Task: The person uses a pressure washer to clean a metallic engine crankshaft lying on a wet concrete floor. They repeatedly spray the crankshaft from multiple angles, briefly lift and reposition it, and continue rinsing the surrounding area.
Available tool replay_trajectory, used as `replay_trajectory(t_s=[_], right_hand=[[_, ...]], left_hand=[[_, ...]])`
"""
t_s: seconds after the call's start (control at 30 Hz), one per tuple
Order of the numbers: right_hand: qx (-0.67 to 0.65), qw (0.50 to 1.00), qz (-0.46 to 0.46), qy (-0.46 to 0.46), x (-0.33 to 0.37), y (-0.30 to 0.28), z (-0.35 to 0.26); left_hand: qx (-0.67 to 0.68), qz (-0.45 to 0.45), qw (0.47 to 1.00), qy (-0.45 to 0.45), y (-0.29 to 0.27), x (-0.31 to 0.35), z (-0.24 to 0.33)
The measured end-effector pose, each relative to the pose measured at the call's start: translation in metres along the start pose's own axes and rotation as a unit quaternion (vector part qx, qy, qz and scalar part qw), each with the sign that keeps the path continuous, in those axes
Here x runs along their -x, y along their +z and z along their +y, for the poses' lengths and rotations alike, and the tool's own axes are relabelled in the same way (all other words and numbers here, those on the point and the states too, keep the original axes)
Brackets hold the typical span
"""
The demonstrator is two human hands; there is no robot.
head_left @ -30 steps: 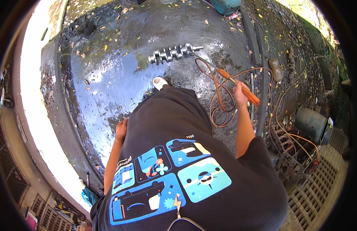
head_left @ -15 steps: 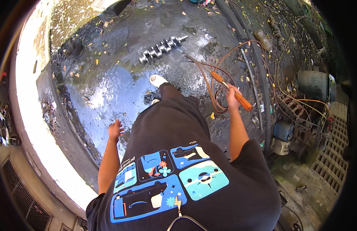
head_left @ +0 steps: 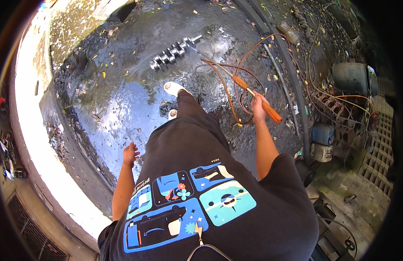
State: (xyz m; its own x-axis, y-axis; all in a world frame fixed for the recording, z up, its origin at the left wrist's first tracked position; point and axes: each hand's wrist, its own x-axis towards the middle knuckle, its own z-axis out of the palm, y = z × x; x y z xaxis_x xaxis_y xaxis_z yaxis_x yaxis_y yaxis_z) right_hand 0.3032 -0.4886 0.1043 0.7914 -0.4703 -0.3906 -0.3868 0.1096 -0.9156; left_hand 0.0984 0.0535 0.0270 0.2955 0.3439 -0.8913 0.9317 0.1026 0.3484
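A shiny metal crankshaft [head_left: 175,52] lies on the wet dark ground ahead of my feet. My right hand [head_left: 258,107] is wrapped round the rear of a pressure-washer spray lance [head_left: 241,82] with orange grips. The lance's thin tip points at the crankshaft's far right part, a short gap away, and a faint jet of water shows between them. Hanging at my left side, my left hand [head_left: 130,154] holds nothing, its fingers loosely bent and apart. It touches no object.
A brown hose [head_left: 228,96] loops on the ground by the lance. A long pipe [head_left: 279,78] and a dark raised edge run along the right. Beyond stand a dark drum [head_left: 349,78], a blue jerrycan [head_left: 322,134] and a plastic bottle [head_left: 288,32]. A pale ledge [head_left: 40,143] borders the left.
The view has shifted slightly, so the crankshaft and ground sit a little further left and up. My right hand keeps its grip, with the lance still aimed at the crankshaft.
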Motion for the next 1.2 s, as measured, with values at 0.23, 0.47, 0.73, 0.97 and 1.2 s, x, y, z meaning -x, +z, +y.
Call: replay_trajectory(t_s=[0.23, 0.47, 0.73, 0.97, 1.2], right_hand=[[-0.012, 1.0, -0.003, 0.006, -0.001, -0.007, 0.005], [-0.015, 1.0, -0.013, 0.002, -0.004, -0.007, 0.011], [0.004, 1.0, -0.017, -0.013, -0.011, -0.003, 0.016], [-0.004, 1.0, -0.013, -0.008, -0.007, -0.001, 0.011], [0.026, 1.0, -0.007, -0.013, -0.004, 0.001, 0.01]], left_hand=[[0.004, 0.001, 1.0, 0.029, 0.006, 0.002, 0.012], [-0.017, -0.002, 1.0, 0.023, 0.01, 0.002, 0.01], [-0.028, -0.008, 0.999, 0.039, 0.012, 0.003, 0.013], [-0.016, -0.003, 0.999, 0.044, 0.012, -0.003, 0.017], [-0.008, -0.001, 0.999, 0.048, 0.011, -0.007, 0.015]])
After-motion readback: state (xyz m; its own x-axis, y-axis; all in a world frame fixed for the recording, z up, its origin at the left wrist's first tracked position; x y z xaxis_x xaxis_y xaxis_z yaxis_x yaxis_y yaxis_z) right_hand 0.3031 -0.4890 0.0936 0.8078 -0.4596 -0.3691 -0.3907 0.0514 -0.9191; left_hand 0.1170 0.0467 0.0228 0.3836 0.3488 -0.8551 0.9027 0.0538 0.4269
